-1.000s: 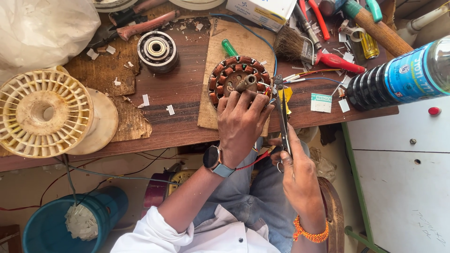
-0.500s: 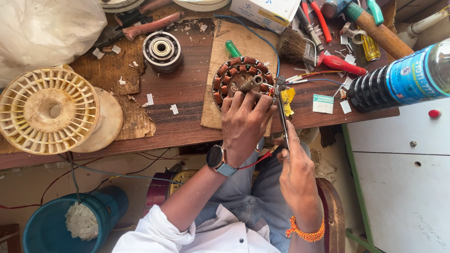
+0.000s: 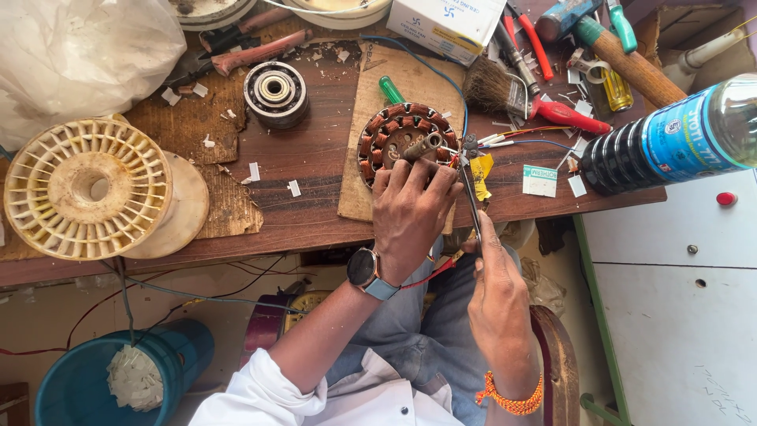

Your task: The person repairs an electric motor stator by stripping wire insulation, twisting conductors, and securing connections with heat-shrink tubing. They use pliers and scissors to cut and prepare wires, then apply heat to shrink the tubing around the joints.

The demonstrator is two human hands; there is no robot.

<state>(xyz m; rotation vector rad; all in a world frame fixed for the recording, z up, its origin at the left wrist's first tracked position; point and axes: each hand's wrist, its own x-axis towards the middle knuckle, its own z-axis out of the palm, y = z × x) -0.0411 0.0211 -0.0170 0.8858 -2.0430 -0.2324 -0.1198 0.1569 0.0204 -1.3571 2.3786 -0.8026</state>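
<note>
close overhead view from head

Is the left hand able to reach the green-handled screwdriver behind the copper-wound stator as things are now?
Probably yes. The left hand rests on the stator, and the green-handled screwdriver lies just beyond it on the cardboard sheet. Nothing covers the handle, but the hand would have to let go of the stator first.

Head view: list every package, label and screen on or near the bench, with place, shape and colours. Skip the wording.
Cardboard box: top edge of the bench, rectangular, white with blue print.
Bottle label: wrapped round the dark bottle lying at right, blue with white patches.
Paper label: flat on the wood by the bottle's base, small white rectangle, green print.
Watch: on the left wrist, round, screen dark.
</note>
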